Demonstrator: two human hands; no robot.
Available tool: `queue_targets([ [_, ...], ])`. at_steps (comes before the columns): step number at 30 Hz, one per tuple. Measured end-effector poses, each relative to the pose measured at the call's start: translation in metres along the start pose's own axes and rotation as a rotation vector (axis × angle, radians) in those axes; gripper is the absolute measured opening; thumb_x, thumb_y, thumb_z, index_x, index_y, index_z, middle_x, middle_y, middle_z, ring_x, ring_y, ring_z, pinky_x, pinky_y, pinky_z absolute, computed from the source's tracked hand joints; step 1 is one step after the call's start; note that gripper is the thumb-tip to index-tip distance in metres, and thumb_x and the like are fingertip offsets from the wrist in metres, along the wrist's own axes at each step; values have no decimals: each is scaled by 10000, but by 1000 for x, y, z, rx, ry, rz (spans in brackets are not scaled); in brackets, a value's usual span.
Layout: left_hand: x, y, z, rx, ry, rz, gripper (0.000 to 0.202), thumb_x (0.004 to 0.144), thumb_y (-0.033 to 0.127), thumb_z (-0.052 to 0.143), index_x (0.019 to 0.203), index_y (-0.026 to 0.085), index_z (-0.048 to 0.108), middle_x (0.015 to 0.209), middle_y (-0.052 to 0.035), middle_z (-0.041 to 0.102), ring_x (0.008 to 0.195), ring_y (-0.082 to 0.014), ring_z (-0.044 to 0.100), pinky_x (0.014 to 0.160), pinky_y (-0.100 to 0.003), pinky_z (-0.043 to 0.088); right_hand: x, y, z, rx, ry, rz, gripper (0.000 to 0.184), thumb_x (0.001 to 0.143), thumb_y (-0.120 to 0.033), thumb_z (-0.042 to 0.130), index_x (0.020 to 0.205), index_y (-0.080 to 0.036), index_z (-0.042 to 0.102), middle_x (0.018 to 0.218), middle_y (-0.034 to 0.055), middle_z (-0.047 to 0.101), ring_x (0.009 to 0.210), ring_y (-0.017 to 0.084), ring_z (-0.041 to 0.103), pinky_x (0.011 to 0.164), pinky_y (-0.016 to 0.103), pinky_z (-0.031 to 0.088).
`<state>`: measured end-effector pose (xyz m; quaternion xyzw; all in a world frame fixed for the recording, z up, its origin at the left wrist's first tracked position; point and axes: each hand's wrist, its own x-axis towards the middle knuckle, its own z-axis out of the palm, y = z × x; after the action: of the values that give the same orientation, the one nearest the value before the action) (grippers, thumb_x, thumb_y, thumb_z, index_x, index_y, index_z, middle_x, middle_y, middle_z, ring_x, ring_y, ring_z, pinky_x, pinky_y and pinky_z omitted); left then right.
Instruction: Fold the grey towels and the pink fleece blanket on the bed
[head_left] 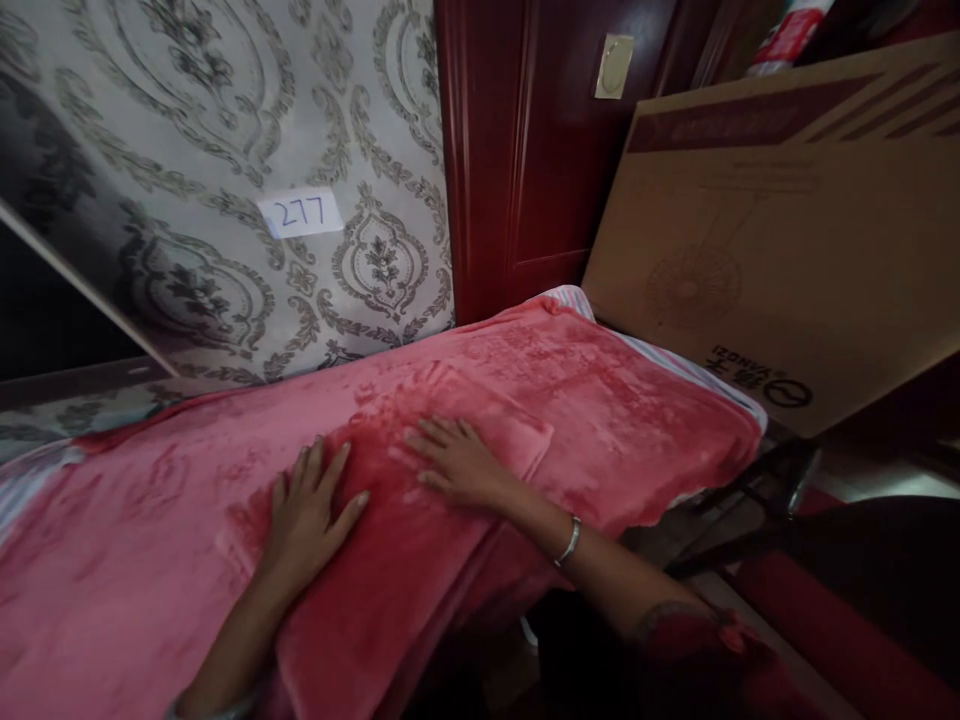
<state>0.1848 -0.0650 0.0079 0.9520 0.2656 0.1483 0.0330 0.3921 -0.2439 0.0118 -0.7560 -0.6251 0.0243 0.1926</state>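
A folded piece of plush red fabric (382, 600) lies over a larger pink plush cover (150, 520), and its near end hangs toward me. My left hand (307, 515) rests on the left part of the folded fabric, fingers stretched and the thumb apart. Flat on the fabric's far right part is my right hand (457, 460), its fingers spread and slightly blurred. A silver bracelet (570, 541) circles my right wrist. Neither hand grips anything.
Patterned wallpaper (382, 250) with a paper marked 277 (304, 212) rises behind the cover. A large cardboard box (787, 220) leans at the right by a dark red wood panel (525, 150). A dark chair (885, 560) stands at the lower right.
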Motion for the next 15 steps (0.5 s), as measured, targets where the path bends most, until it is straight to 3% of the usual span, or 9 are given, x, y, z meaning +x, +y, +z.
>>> queue_targets([
  [3, -34, 14, -19, -52, -30, 229, 666, 937, 467, 494, 1574, 306, 387, 1645, -79, 361, 1534, -335, 279, 1244, -607, 162, -12, 17, -19, -68, 77, 135, 581, 1043, -514, 402, 1585, -308, 366, 1654, 86, 330, 1528, 298, 261, 1224, 583, 178],
  [6, -71, 38, -15, -27, -67, 429, 661, 950, 440, 524, 1581, 357, 347, 1641, -39, 375, 1520, -314, 313, 1251, -588, 176, -27, 41, -20, -119, 70, 314, 571, 1033, -517, 420, 1566, -312, 407, 1652, 86, 331, 1534, 336, 235, 1203, 630, 183],
  [11, -93, 60, 18, 63, -3, 481, 629, 982, 439, 503, 1582, 343, 342, 1654, -64, 344, 1528, -325, 284, 1228, -624, 199, -41, 66, 4, -121, 99, 371, 540, 1031, -484, 428, 1552, -341, 426, 1671, 28, 287, 1541, 307, 224, 1206, 570, 231],
  [15, -90, 57, 21, 58, -23, 481, 625, 988, 442, 491, 1584, 341, 333, 1666, -68, 316, 1530, -326, 282, 1218, -631, 222, -41, 69, 13, -74, 177, 350, 525, 1022, -441, 438, 1533, -323, 462, 1654, 41, 327, 1530, 303, 259, 1209, 572, 223],
])
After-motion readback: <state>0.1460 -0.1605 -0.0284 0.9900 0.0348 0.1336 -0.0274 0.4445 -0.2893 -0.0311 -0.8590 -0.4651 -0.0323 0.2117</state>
